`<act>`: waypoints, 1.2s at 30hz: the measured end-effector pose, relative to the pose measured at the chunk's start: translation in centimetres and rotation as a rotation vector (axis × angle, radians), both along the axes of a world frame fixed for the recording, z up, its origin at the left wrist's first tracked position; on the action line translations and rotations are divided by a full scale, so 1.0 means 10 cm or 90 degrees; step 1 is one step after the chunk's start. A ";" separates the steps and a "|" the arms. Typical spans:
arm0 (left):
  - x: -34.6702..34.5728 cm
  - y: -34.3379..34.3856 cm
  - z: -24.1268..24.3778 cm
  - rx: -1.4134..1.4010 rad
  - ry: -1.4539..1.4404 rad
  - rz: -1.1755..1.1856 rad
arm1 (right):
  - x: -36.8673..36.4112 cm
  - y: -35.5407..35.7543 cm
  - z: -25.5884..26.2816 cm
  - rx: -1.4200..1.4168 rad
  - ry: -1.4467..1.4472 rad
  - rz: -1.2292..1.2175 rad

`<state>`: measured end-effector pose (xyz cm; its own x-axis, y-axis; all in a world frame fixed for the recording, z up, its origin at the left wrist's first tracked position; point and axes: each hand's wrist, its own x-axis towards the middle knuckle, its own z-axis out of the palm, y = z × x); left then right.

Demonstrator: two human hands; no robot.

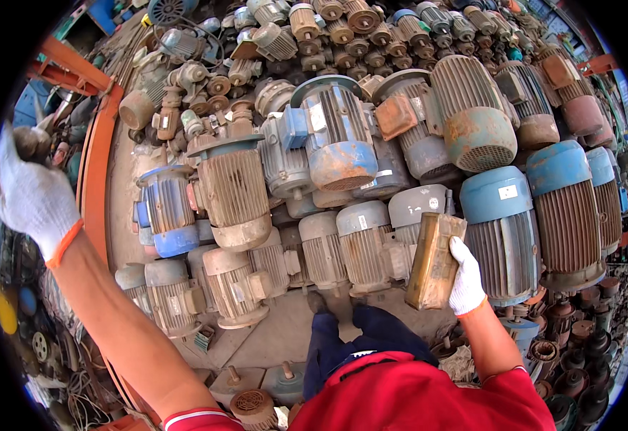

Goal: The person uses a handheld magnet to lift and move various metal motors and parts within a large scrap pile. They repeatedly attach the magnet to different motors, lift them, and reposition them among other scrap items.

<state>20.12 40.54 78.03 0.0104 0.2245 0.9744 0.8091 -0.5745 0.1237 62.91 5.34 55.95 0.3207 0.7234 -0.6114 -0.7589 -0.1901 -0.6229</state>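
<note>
On the right, my right hand [467,280], in a white knit glove with an orange cuff, grips the edge of a worn, yellowish-brown box-shaped device [435,261] with a short black stub on top. My left hand [36,188], gloved the same way, is raised at the far left with its fingers partly hidden; whether it holds anything is unclear. A dark rounded object [31,143] shows beside those fingers. Below and between my hands stand used electric motors with ribbed housings, among them a blue one [171,210] and a rusty beige one [235,188].
Large teal-capped motors [499,231] stand close to the right of my right hand. An orange steel post [98,172] rises beside my left arm. Smaller motors [303,21] are piled at the back. Rusty parts [572,382] crowd the lower right. Concrete floor [287,323] shows around my feet.
</note>
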 end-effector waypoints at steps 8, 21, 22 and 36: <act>-1.14 0.82 -0.17 -0.225 -0.341 -0.182 | 0.76 0.66 0.89 0.099 -0.219 -0.036; -0.85 1.09 -0.37 -0.176 -0.330 0.046 | 2.23 2.19 0.95 0.125 -0.362 -0.056; -0.76 1.11 -0.39 -0.194 -0.330 0.060 | 2.28 2.23 0.92 0.119 -0.374 -0.039; 1.09 1.17 -0.99 -0.336 -0.403 -0.190 | 2.21 2.22 0.93 0.200 -0.306 0.056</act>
<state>31.05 52.22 68.11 -0.3670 0.7217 0.5869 0.3227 -0.4930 0.8080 85.02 27.50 65.28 0.4398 0.8830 -0.1637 -0.3663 0.0100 -0.9304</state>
